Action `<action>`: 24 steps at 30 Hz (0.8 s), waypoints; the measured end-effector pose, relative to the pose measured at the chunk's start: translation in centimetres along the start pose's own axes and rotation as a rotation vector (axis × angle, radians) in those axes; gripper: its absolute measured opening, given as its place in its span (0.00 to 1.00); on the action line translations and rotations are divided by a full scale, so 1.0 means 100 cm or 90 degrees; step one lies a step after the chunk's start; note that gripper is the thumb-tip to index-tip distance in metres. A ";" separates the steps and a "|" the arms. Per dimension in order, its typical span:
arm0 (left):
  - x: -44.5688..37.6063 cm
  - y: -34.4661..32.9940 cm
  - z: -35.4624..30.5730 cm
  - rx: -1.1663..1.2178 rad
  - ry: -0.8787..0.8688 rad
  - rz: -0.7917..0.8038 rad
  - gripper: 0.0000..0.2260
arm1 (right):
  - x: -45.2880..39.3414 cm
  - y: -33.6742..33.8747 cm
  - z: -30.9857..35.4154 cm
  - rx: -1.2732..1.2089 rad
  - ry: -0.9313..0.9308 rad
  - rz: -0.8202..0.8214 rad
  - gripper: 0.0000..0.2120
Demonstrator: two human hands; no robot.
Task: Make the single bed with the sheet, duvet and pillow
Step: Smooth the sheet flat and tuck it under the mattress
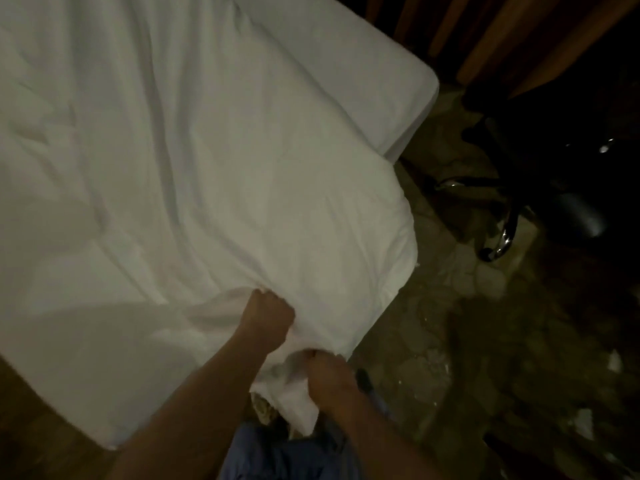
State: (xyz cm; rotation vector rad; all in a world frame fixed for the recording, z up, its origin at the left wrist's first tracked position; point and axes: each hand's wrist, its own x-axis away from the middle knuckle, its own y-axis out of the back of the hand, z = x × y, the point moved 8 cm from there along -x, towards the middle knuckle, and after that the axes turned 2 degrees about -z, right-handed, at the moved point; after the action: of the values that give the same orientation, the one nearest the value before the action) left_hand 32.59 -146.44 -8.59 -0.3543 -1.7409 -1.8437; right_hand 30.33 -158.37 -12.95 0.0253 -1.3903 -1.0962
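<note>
dim room, head view looking down. white duvet (166,161) spread rumpled over the left and centre, long creases running up and down it, its near corner hanging toward the person. a strip of wooden floor (41,420) shows below its lower left edge.

left hand (266,317) low centre, fingers curled into the duvet's near edge, bunching the cloth under the knuckles; the duvet lies ahead of and to the left of this hand. just right and nearer the body, right hand (329,375) is fisted on the corner of the same duvet, a wad of white fabric trailing down below it. the two hands are close but not touching, fabric gathered between them. blue trousers (287,455) under the forearms.

beyond the duvet's far right edge, the bed (398,81) corner shows bare in a smooth white sheet, uncovered by the duvet.

right of the bed: patterned stone floor (433,341), a dark chair (540,209) with chrome legs, wooden slats (491,39) upper right.
</note>
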 end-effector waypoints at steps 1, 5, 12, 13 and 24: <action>-0.009 0.013 -0.009 0.007 -0.004 -0.011 0.13 | -0.003 0.025 -0.022 0.004 0.007 -0.068 0.21; -0.045 0.040 -0.043 0.040 0.053 -0.046 0.16 | -0.012 0.070 -0.105 0.065 -0.020 -0.219 0.32; -0.120 0.073 -0.114 0.178 0.235 -0.297 0.14 | -0.026 0.127 -0.193 0.245 0.071 -0.330 0.30; -0.130 0.070 -0.129 0.212 0.244 -0.301 0.18 | -0.032 0.126 -0.209 0.254 0.079 -0.324 0.32; -0.231 0.053 -0.157 0.097 0.254 -0.295 0.43 | -0.109 0.126 -0.297 0.284 0.182 -0.424 0.44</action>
State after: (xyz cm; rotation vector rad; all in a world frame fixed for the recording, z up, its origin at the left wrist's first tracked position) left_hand 57.09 -156.57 -18.85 0.4865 -1.7540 -1.8986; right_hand 63.13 -161.68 -21.49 0.9893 -1.3670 -1.2266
